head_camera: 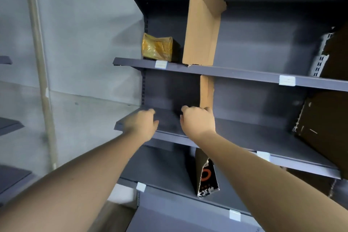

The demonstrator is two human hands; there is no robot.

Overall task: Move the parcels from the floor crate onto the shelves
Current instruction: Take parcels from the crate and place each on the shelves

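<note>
Over the middle shelf point(254, 133), the left hand point(143, 121) hung loosely curled and empty while the right hand point(198, 120) met the cardboard divider point(206, 92), grip unclear, perhaps steadying it; a yellow parcel point(157, 47) sat on the upper shelf point(235, 73).

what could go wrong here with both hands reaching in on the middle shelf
1. The right hand is up against the cardboard divider; a knock could tip it.
2. The tall divider above already leans, bent at the top; jolting the shelves might topple it.
</note>
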